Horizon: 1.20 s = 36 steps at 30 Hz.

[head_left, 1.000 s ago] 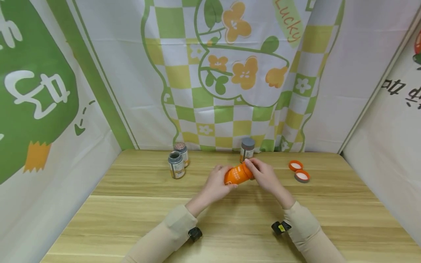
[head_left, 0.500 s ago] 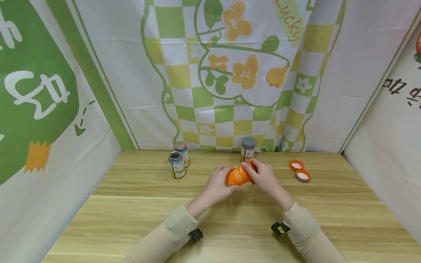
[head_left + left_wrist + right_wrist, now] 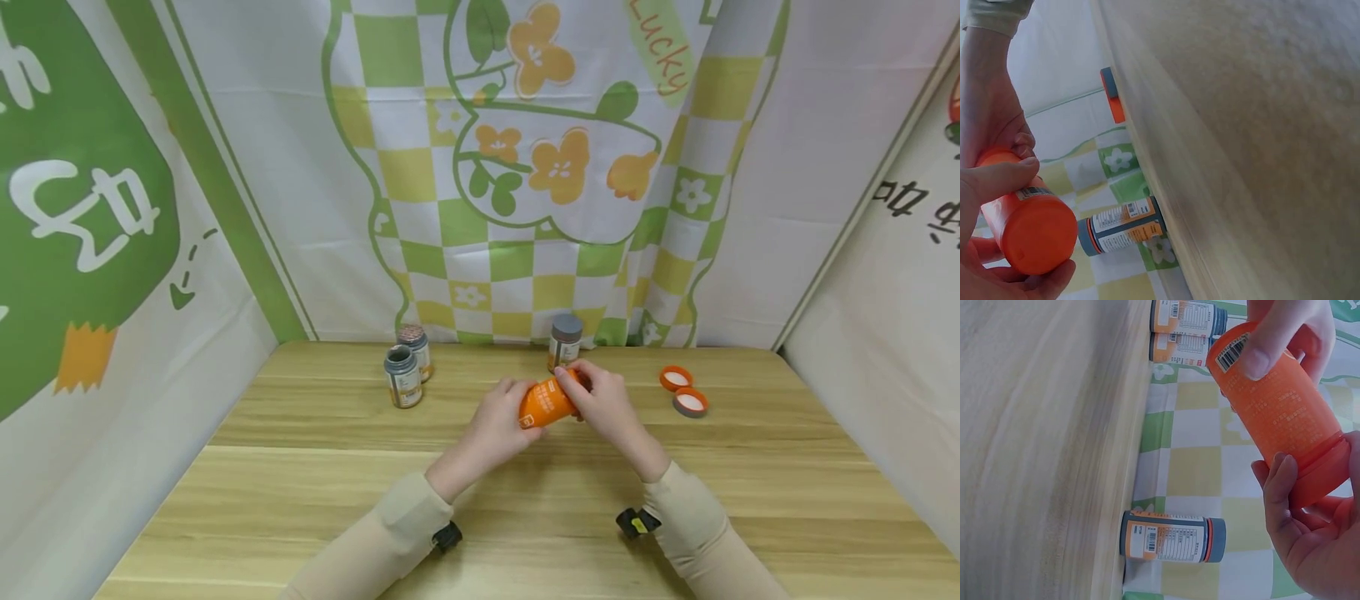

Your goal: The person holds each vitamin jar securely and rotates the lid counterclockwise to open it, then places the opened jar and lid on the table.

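Note:
An orange plastic bottle (image 3: 547, 402) with an orange screw lid (image 3: 1322, 478) is held tilted above the wooden table, lid end to the right. My left hand (image 3: 491, 429) grips its base end, thumb lying along the side in the left wrist view. Around the lid, the fingers of my right hand (image 3: 609, 407) are curled; they hide much of it in the head view. Behind the bottle stands a grey-lidded jar (image 3: 564, 340), upright and apart from both hands.
Two lidless grey jars stand at the back left: a front jar (image 3: 405, 383) with a dark mouth and a rear jar (image 3: 422, 354). At right, an orange-rimmed lid (image 3: 676, 378) and a grey lid (image 3: 690, 402) lie upturned, touching. A curtain (image 3: 510, 275) hangs behind the table.
The orange bottle has shifted slightly right with my left hand and turned a little, so its printed label sits differently. My right fingers have changed their hold on the lid. Nothing else has moved.

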{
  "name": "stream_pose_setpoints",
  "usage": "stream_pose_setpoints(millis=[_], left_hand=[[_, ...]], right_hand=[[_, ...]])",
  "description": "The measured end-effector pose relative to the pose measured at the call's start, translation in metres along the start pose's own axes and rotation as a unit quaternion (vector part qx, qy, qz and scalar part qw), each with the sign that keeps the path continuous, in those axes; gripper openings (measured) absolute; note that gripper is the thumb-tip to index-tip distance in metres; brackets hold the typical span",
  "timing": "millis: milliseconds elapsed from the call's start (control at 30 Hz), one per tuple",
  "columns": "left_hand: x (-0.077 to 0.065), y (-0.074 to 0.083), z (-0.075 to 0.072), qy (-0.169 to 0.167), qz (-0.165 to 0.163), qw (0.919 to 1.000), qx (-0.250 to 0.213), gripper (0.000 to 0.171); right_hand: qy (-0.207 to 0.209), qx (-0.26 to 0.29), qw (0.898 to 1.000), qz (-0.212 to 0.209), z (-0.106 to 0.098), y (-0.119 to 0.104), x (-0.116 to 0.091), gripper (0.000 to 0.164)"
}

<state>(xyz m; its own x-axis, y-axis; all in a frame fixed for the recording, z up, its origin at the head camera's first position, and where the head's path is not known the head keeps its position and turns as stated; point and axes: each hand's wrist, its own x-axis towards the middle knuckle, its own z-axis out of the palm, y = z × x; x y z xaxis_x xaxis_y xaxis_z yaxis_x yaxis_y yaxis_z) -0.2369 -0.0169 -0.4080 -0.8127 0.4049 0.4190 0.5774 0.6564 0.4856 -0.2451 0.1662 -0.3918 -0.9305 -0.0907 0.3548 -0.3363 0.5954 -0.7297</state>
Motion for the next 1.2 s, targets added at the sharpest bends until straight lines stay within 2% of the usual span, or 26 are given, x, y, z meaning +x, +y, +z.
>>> stream_pose_setpoints(millis=[133, 333, 700, 900, 1200], left_hand=[[0.0, 0.0, 0.001, 0.01, 0.025, 0.9991, 0.033, 0.063], [-0.001, 0.002, 0.0, 0.019, 0.037, 0.9981, 0.046, 0.061], [-0.002, 0.001, -0.001, 0.016, 0.047, 0.9972, 0.055, 0.057], [0.002, 0.0, -0.002, 0.011, 0.048, 0.9975, 0.05, 0.055], [0.004, -0.003, -0.001, 0.019, 0.057, 0.9969, 0.051, 0.054]], right_hand=[[0.005, -0.002, 1.0, 0.005, -0.002, -0.002, -0.001, 0.028], [0.009, -0.008, 1.0, -0.004, -0.003, -0.003, -0.001, 0.025], [0.017, -0.043, 0.996, -0.082, -0.001, 0.007, 0.0, 0.026], [0.039, -0.045, 0.989, -0.132, -0.003, 0.011, 0.0, 0.013], [0.044, -0.05, 0.984, -0.166, -0.005, 0.015, 0.0, 0.014]])
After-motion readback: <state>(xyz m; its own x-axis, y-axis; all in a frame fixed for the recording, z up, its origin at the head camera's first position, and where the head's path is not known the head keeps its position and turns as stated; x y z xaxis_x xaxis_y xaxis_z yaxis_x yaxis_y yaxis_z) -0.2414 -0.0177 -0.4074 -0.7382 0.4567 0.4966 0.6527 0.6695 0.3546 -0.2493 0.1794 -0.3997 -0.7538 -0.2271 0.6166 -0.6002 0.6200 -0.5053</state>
